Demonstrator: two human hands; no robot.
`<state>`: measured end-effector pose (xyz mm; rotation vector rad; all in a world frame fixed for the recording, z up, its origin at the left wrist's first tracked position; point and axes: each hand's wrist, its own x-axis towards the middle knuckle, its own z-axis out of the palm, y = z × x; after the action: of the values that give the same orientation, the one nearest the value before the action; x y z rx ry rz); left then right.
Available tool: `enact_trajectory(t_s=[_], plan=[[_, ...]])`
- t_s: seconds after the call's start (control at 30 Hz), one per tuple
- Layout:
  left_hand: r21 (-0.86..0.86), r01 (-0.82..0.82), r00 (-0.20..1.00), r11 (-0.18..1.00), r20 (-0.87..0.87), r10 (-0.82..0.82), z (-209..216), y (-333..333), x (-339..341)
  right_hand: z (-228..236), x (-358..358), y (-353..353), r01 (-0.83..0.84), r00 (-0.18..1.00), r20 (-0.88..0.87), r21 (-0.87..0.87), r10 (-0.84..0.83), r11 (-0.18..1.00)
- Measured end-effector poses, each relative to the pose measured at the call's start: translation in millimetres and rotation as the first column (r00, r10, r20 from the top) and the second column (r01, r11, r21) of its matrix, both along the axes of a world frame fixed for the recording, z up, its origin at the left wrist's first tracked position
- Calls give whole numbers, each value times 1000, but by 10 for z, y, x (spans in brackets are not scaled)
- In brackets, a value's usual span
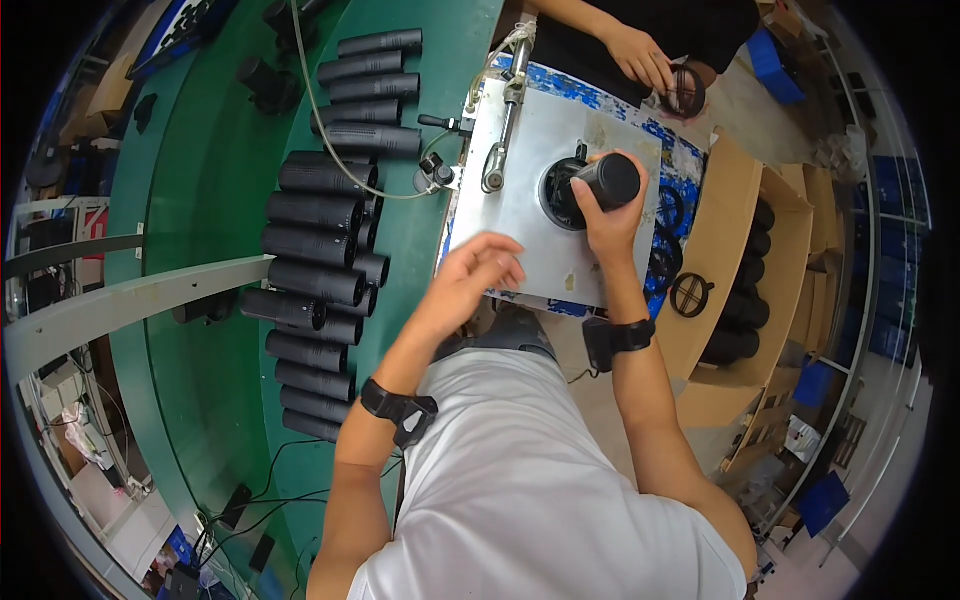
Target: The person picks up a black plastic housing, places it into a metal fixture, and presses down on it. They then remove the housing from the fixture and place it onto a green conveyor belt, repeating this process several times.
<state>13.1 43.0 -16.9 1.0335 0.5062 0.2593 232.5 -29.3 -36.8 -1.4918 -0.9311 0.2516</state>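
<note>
My right hand (612, 228) is wrapped round a black cylinder (618, 180), with its round end tilted up. The cylinder is over or beside a round black fixture (561, 198) set in a bare metal plate (530, 240); whether they touch is hidden. Over the plate's left near edge hovers my left hand (482, 268), fingers loosely curled and nothing visible in them. A pneumatic cylinder (514, 100) with a metal rod lies along the plate's left side, next to a black-handled clamp (440, 122).
Several black cylinders (312, 247) lie in stacked rows on the green bench (215, 400) at left. An open cardboard box (720, 200) at right holds more. Black rings (690, 295) lie near it. Across the plate, another person's hand (640, 58) holds a black ring (684, 92).
</note>
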Motion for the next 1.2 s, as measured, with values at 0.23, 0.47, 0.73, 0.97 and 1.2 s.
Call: enact_trajectory(t_s=[0.23,0.47,0.73,0.97,1.2], plan=[[607,-244,949,756,-12,316,-103,1181,470,-262,-176,110,384,898,196,84,-393,919],[854,457,723,247,-519,456,-727,1867,954,-296,-154,116,352,906,215,98,-366,931],[780,311,784,542,-533,318,-676,1714,673,-157,-159,76,326,908,244,101,-341,940],[853,-449,822,266,277,498,531,1141,228,1018,-219,81,196,948,141,442,-284,875],[926,-345,907,152,287,308,1157,312,-393,1656,-1256,380,-521,853,31,101,520,848]])
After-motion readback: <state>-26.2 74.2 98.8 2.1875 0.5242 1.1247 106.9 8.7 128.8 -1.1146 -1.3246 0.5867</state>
